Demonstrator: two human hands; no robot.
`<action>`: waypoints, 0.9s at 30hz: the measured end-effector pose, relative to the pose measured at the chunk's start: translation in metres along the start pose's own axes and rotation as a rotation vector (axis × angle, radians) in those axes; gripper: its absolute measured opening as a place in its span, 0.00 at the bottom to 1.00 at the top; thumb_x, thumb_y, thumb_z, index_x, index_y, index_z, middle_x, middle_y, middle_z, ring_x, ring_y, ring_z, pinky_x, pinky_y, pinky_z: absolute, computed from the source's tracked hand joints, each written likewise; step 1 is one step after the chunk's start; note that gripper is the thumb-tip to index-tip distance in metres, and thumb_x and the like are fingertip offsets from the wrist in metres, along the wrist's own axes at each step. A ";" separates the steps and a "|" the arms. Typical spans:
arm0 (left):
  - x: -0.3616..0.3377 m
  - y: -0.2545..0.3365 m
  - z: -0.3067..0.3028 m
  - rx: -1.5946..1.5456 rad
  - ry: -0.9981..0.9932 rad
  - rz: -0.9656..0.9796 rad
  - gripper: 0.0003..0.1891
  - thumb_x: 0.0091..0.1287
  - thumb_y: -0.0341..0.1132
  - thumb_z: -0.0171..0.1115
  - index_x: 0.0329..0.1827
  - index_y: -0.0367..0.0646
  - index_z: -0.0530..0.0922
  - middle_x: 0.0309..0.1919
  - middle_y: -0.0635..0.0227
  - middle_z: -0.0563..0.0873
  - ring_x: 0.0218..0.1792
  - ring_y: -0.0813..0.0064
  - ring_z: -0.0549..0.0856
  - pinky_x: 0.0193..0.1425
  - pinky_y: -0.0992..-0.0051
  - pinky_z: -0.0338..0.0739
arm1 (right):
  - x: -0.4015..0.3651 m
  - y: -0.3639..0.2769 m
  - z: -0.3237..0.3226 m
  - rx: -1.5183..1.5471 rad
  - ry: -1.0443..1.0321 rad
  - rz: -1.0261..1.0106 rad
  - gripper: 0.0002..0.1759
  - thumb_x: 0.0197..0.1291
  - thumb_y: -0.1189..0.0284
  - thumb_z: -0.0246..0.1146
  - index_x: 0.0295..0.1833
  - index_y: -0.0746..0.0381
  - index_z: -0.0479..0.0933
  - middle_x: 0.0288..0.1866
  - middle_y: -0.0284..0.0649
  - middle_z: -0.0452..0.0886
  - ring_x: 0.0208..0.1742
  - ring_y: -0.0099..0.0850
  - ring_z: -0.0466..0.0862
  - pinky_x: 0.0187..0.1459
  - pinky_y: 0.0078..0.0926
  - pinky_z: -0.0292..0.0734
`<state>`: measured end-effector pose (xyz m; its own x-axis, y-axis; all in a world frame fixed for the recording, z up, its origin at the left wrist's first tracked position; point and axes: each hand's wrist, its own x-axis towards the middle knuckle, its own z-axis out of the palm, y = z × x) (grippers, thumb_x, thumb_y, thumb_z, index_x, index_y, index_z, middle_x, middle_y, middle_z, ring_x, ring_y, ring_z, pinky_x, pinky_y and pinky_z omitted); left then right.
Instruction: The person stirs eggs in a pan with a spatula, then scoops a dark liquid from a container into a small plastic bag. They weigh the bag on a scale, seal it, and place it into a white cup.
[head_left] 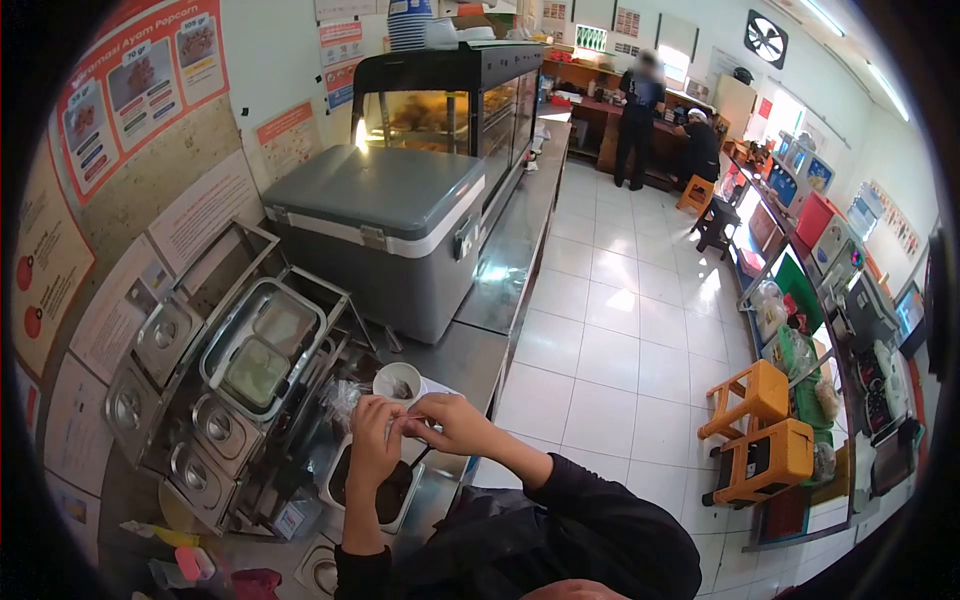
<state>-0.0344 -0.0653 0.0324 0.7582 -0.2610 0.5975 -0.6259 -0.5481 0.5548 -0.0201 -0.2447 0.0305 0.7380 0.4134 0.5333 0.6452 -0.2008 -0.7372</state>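
My left hand (375, 440) and my right hand (448, 424) meet above the counter, fingers pinched together. A small, thin, pinkish thing seems to be between their fingertips, too small to name. Below them is a rectangular container (333, 488) with dark brown contents and a dark handle sticking out towards my right hand. Just beyond the hands stands a round white tub (384, 372) with something greyish inside. Clear crumpled plastic (345, 394) lies beside my left hand.
A metal rack at left holds lidded steel pans (217, 422) and a tray (313, 338) with two tubs. A grey cooler box (370, 265) and a lit display warmer (450, 65) stand behind. Orange stools (770, 465) are at right; two people (640, 105) are far off.
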 end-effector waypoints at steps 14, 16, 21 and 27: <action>-0.066 -0.010 -0.087 -0.023 0.093 -0.354 0.07 0.60 0.32 0.65 0.32 0.38 0.78 0.28 0.62 0.81 0.36 0.61 0.79 0.42 0.69 0.71 | 0.016 0.019 -0.026 -0.161 -0.205 0.058 0.07 0.56 0.74 0.63 0.28 0.66 0.79 0.20 0.42 0.77 0.21 0.32 0.75 0.26 0.27 0.68; -0.061 -0.005 -0.085 -0.057 0.154 -0.452 0.06 0.59 0.30 0.67 0.33 0.36 0.79 0.28 0.62 0.82 0.31 0.64 0.80 0.37 0.72 0.73 | 0.036 0.027 -0.011 -0.098 -0.211 0.164 0.08 0.56 0.73 0.62 0.29 0.67 0.79 0.21 0.45 0.76 0.22 0.35 0.76 0.27 0.30 0.68; -0.078 -0.027 -0.084 -0.021 0.386 -0.566 0.07 0.60 0.32 0.67 0.33 0.37 0.80 0.28 0.65 0.83 0.31 0.73 0.82 0.38 0.76 0.74 | 0.089 0.070 0.033 -0.051 -0.343 0.129 0.09 0.56 0.72 0.62 0.35 0.67 0.81 0.28 0.48 0.80 0.28 0.41 0.80 0.32 0.31 0.73; -0.118 -0.049 -0.084 -0.151 0.496 -0.743 0.08 0.59 0.33 0.69 0.30 0.38 0.79 0.27 0.69 0.84 0.32 0.80 0.81 0.40 0.78 0.74 | 0.129 0.140 0.108 -0.279 -0.583 0.001 0.14 0.54 0.63 0.64 0.36 0.65 0.81 0.32 0.50 0.81 0.36 0.47 0.82 0.40 0.45 0.75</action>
<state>-0.1085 0.0595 -0.0170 0.8326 0.5099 0.2164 -0.0502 -0.3197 0.9462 0.1442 -0.1239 -0.0484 0.5613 0.8116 0.1619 0.7295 -0.3928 -0.5600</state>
